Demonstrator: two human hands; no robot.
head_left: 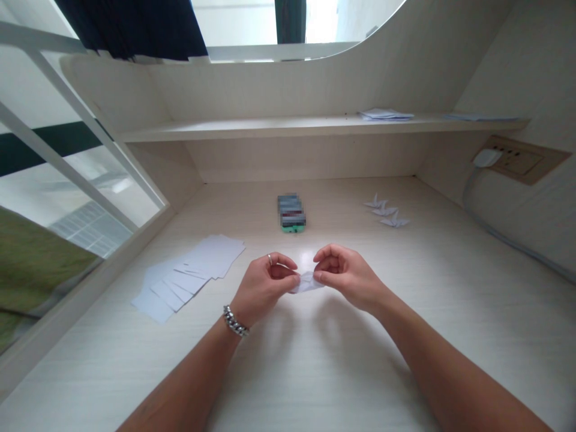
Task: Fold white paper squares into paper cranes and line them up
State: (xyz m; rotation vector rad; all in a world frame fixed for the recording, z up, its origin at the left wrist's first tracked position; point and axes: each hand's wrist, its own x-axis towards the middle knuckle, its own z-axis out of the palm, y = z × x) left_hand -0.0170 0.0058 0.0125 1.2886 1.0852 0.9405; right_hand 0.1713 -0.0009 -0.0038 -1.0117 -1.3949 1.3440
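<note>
A small piece of folded white paper (306, 283) is held between my two hands over the middle of the desk. My left hand (266, 278), with a ring and a chain bracelet (235, 321), pinches the paper's left end between thumb and fingers. On the other end, my right hand (345, 273) grips it with the thumb and curled fingers. Exact creases in the paper are too small to make out. Behind the hands lies a phone-like block with a green edge (292, 215), its face pixelated.
Loose white paper sheets (198, 270) lie spread on the left of the desk (288, 372). Several folded paper cranes (386, 210) stand at the back right. A shelf (270, 127) above holds a paper stack (386, 114). A grey cable (508, 237) runs from the wall socket (524, 159).
</note>
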